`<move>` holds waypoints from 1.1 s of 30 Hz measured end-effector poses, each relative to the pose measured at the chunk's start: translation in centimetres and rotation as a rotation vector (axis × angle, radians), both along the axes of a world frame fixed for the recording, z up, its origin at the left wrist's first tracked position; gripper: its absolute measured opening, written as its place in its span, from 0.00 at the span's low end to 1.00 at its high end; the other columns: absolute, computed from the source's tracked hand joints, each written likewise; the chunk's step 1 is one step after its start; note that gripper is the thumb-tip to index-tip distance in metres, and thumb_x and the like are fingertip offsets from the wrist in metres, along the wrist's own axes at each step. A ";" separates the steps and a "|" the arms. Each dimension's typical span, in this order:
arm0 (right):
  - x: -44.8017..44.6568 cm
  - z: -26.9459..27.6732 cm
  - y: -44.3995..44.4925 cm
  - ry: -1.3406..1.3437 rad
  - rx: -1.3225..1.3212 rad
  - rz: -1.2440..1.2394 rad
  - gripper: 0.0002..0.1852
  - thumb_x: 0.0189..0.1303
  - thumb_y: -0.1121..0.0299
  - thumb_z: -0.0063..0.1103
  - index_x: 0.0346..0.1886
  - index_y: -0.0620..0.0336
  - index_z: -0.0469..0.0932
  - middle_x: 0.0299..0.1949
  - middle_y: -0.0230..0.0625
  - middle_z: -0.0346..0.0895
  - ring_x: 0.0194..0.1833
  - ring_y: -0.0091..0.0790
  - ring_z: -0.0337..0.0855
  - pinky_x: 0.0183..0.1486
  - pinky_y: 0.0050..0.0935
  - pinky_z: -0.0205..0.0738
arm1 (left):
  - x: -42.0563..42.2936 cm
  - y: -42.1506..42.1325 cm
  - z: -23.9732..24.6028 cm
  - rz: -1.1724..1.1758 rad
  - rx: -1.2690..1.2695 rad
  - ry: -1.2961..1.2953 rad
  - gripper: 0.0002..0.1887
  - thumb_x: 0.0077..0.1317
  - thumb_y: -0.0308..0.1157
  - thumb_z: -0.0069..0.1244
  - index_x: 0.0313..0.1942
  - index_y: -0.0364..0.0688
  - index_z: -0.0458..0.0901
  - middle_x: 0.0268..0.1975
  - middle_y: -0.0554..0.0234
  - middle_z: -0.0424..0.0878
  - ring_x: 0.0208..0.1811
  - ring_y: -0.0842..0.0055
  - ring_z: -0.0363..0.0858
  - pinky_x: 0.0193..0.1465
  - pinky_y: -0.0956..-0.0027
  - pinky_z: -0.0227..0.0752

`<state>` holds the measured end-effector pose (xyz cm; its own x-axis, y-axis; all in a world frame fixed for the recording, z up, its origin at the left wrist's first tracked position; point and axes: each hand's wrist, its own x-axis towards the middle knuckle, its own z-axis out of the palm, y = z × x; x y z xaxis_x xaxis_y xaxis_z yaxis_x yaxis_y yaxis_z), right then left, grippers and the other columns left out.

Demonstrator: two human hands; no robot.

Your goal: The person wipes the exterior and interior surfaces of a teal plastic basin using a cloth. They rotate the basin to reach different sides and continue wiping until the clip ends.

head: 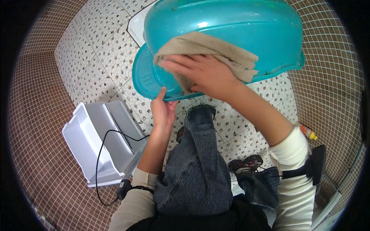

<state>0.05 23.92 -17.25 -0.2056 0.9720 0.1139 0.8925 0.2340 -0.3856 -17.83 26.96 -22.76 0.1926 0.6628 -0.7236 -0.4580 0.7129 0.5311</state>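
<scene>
A teal plastic tub (231, 40), perhaps a baby bathtub, is tilted with its glossy outer side facing me. My left hand (164, 108) grips its rim at the near left end, thumb on top and fingers underneath. Pressed flat against the tub's side is a folded beige cloth (214, 43), with my right hand (205, 73) spread over it, slightly blurred. Parts of the cloth hang past the fingers toward the rim. The tub's inside is hidden from view.
White and grey plastic bins (86, 138) stand at left, a black cable (98, 161) looping before them. An orange bottle with a yellow cap (307, 131) lies by the right wall. Brown mosaic walls (326, 86) enclose the pebble-patterned floor (101, 60). A white fixture (138, 27) shows behind the tub.
</scene>
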 end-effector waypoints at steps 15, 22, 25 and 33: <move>6.2 -0.5 -2.2 -0.107 0.186 -0.123 0.45 0.40 0.50 0.70 0.66 0.39 0.60 0.65 0.25 0.62 0.62 0.36 0.67 0.63 0.40 0.62 | -1.2 1.4 -1.9 0.001 -0.050 0.048 0.19 0.64 0.25 0.45 0.55 0.31 0.65 0.54 0.48 0.74 0.53 0.61 0.77 0.56 0.57 0.75; 20.2 -1.9 -5.5 -0.282 0.395 -0.876 0.42 0.53 0.54 0.60 0.70 0.50 0.52 0.71 0.41 0.49 0.69 0.47 0.54 0.68 0.41 0.51 | -1.1 1.2 -2.6 -0.039 -0.110 0.061 0.20 0.63 0.25 0.46 0.55 0.32 0.66 0.53 0.49 0.75 0.52 0.60 0.78 0.53 0.55 0.77; 23.3 -3.5 -8.3 -0.019 0.390 -1.036 0.41 0.57 0.49 0.55 0.70 0.54 0.50 0.72 0.48 0.43 0.71 0.53 0.46 0.70 0.43 0.43 | -1.1 1.4 -2.7 -0.056 -0.052 0.092 0.20 0.64 0.26 0.47 0.55 0.32 0.66 0.53 0.48 0.75 0.52 0.60 0.78 0.53 0.55 0.77; 21.6 -10.0 -15.3 0.517 0.203 -1.490 0.48 0.54 0.38 0.56 0.68 0.66 0.54 0.70 0.62 0.32 0.71 0.59 0.36 0.70 0.41 0.41 | -2.8 2.8 -4.6 -0.129 -0.014 0.089 0.22 0.64 0.26 0.46 0.57 0.32 0.63 0.55 0.47 0.73 0.53 0.59 0.77 0.52 0.54 0.78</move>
<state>21.64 8.62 -27.22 0.9755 0.2196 0.0141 0.1483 -0.6086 -0.7795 -20.62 29.74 -27.39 0.2099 0.6268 -0.7503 -0.3140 0.7700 0.5555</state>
